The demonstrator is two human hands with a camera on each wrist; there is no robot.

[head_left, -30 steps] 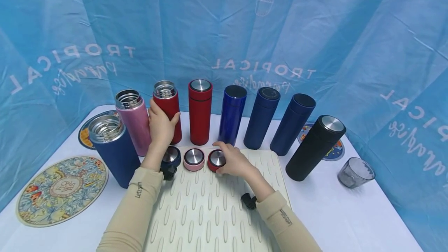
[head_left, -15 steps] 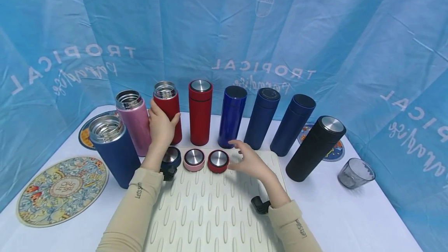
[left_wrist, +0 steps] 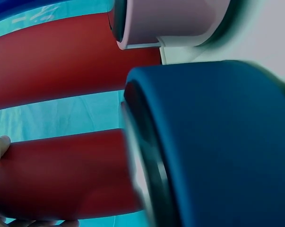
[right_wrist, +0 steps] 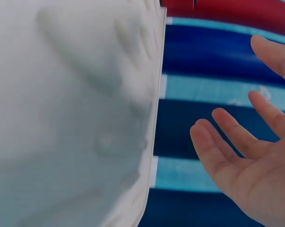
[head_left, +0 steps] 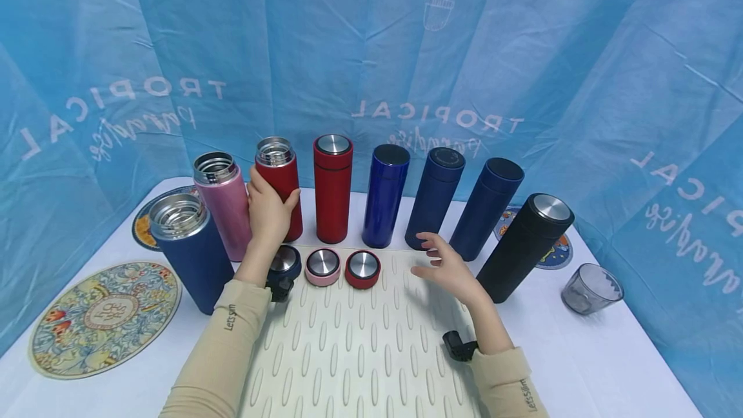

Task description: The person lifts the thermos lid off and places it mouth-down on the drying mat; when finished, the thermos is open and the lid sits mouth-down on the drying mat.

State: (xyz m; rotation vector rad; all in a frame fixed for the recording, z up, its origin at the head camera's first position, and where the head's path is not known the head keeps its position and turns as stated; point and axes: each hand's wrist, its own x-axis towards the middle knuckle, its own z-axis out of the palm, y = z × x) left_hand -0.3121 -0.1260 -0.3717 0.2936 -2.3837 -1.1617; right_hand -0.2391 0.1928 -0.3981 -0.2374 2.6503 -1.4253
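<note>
My left hand [head_left: 269, 210] grips the uncapped red thermos [head_left: 282, 179], which stands upright at the back of the table; in the left wrist view its fingers curl around the red body [left_wrist: 66, 175]. Three lids lie in a row at the mat's far edge: a dark blue lid [head_left: 286, 259] partly hidden by my left wrist, a pink lid [head_left: 323, 264] and a red lid [head_left: 362, 267]. Over the mat's far right part hovers my right hand [head_left: 454, 273], fingers spread and holding nothing. Behind it stand the navy thermoses, also seen past the right hand [right_wrist: 260, 161] in the right wrist view.
An uncapped pink thermos [head_left: 223, 202] and an uncapped navy thermos [head_left: 188, 244] stand at left. Capped ones include a red thermos [head_left: 333, 192], a shiny blue thermos [head_left: 385, 202] and a black thermos [head_left: 519, 250]. A glass [head_left: 589, 290] is far right, a round placemat [head_left: 104, 321] left.
My right hand has let go of the red lid and moved right, away from it. The lid stays on the mat. My left hand keeps its grip on the red thermos.
</note>
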